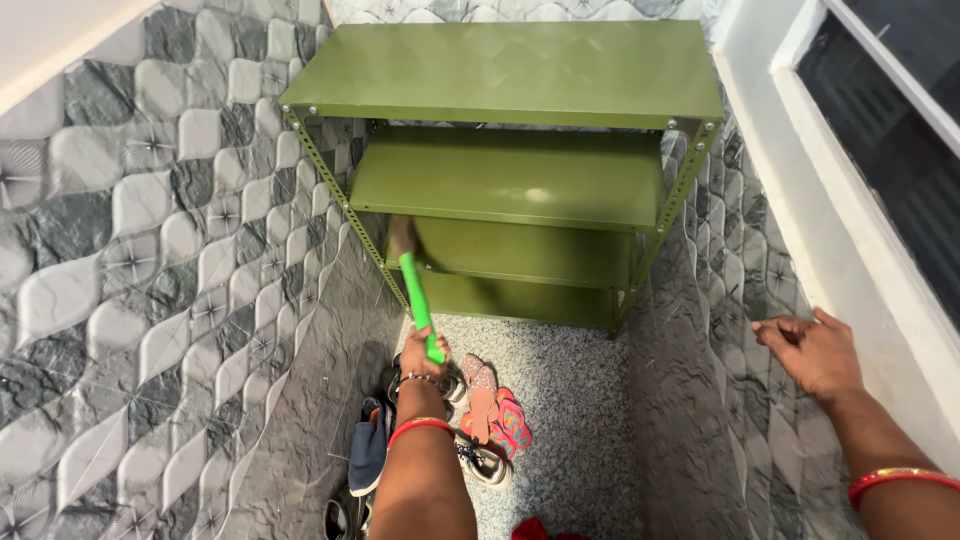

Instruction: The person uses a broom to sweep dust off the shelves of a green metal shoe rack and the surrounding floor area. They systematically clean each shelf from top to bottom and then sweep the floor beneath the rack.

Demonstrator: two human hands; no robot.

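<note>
Brush (pixel 412 285) in my left hand (pixel 422 355) had a bright green handle, and its long line ran from my hand up and a little to the left, toward the green metal rack (pixel 520 70). Its bristle end (pixel 402 236) pointed away from me and sat at the left front edge of the third shelf (pixel 530 250), close to the rack's left post with the little holes. The bristles looked blurry.

My left hand was closed tight around the bottom end of the handle. That arm reached straight out in front of me, and it wore one red bangle (pixel 420 426) and one thin bracelet above it.

My right hand (pixel 815 352) held nothing. Its fingers were loosely open and pointed left, and the hand rested by the white ledge (pixel 850 260) on the right wall. That wrist had one red and gold bangle (pixel 900 482).

I counted four shelves on the rack, and all of them were bare. On the speckled floor (pixel 570 400) under my left arm lay a pile of shoes. I saw one pink sandal (pixel 498 415), one blue shoe (pixel 368 448), and some darker ones I could not count well. Grey wavy tiles (pixel 150 250) covered the wall on the left.
</note>
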